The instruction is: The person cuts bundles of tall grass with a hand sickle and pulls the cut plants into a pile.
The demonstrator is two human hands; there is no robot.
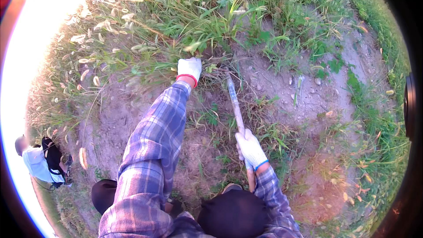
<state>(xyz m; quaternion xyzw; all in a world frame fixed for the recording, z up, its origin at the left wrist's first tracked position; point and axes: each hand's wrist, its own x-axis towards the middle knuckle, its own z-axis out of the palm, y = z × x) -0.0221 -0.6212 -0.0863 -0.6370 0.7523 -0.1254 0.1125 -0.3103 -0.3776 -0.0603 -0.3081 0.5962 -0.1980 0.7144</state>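
Note:
My left hand (190, 68), in a white knit glove with a red cuff, is closed around a tuft of green grass (172, 64) near its base. In my right hand (250, 148), gloved in white with a blue cuff, is the wooden handle (237, 112) of a long hand tool. The handle slants up and slightly left from beside my knee. Its far part has a greyish-blue, worn surface and ends among dry stems (214, 76), just right of my left hand. Grass and stems hide the tool's head, so its kind cannot be told.
Foxtail grass (96, 39) with seed heads grows thickly at the upper left. Bare soil (277, 82) with small stones lies to the right, with weeds (355, 82) beyond. My dark-clothed knee (234, 213) is at the bottom. Another person (39, 163) is low at far left.

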